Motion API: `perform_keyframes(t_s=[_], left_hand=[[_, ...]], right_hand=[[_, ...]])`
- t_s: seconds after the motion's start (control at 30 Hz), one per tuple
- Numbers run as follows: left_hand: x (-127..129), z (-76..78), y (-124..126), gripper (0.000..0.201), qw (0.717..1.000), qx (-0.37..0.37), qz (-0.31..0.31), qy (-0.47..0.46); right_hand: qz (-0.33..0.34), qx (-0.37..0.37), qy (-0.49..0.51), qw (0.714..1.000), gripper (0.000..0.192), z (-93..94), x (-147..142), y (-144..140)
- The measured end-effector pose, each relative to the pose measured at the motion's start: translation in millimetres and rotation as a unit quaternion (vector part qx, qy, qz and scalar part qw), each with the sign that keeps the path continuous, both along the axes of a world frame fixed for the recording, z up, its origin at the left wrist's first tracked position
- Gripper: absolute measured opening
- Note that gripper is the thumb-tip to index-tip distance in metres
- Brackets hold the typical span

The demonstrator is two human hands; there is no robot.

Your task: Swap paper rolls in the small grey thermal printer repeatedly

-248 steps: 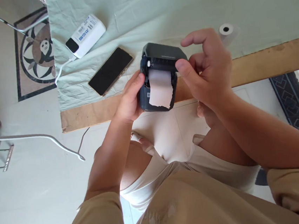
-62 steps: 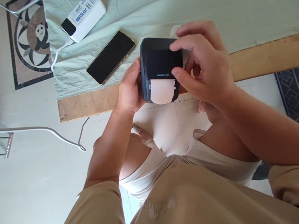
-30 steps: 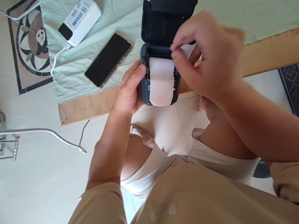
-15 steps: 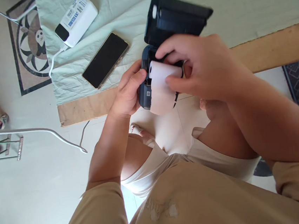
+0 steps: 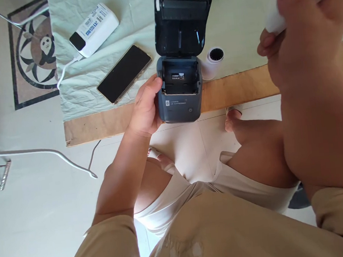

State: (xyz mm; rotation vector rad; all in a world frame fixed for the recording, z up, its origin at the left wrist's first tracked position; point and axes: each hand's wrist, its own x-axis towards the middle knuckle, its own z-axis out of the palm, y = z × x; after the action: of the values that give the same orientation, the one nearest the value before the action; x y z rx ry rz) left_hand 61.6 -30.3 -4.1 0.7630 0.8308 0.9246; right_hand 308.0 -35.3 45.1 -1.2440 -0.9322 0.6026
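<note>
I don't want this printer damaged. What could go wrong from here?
The printer juts past the table edge, steadied only by the left hand, so it might tip off. Its open lid stands exposed to a knock. The right hand holds a paper roll up high; coming back down, it might bump the other roll off the edge.

Your bench (image 5: 240, 91) has a bare wooden front edge; a creased pale green cloth (image 5: 255, 19) covers the rest. On the cloth lie a black phone (image 5: 124, 73), screen up, a white power bank (image 5: 93, 29) with cable attached, and a paper roll (image 5: 212, 61) near the edge.
</note>
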Motion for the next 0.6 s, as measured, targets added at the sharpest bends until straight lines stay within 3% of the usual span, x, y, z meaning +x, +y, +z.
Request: perform_keyframes(t_s=[0.07,0.13,0.3,0.37,0.47,0.53,0.6], left_hand=[[0.2,1.2,-0.9,0.030,1.000,0.004,0.001,-0.015],[0.2,1.4,-1.3,0.032,1.000,0.004,-0.001,-0.014],[-1.0,-2.5,-0.7,0.033,1.000,0.005,0.011,-0.007],[-1.1,-3.8,-0.5,0.033,1.000,0.003,0.024,-0.010],[0.2,-1.8,-0.6,0.034,0.999,-0.008,0.044,-0.015],[2.1,1.4,-0.7,0.035,0.999,-0.023,0.045,-0.010],[4.1,4.0,-0.7,0.038,0.999,-0.025,0.044,0.006]], right_hand=[[-0.005,-0.003,-0.188,0.982,0.027,-12.5,13.3,7.1],[-0.021,-0.053,-0.321,0.945,0.029,-21.6,22.4,10.9],[-0.023,-0.225,-0.408,0.884,0.044,-31.6,29.4,12.5],[-0.018,-0.247,-0.426,0.870,0.056,-29.9,27.8,10.8],[-0.046,-0.140,-0.458,0.877,0.056,-22.7,17.5,2.4],[-0.046,-0.042,-0.464,0.884,0.043,-20.1,4.6,-5.9],[0.027,-0.022,-0.453,0.891,0.041,-22.7,-11.2,-12.6]])
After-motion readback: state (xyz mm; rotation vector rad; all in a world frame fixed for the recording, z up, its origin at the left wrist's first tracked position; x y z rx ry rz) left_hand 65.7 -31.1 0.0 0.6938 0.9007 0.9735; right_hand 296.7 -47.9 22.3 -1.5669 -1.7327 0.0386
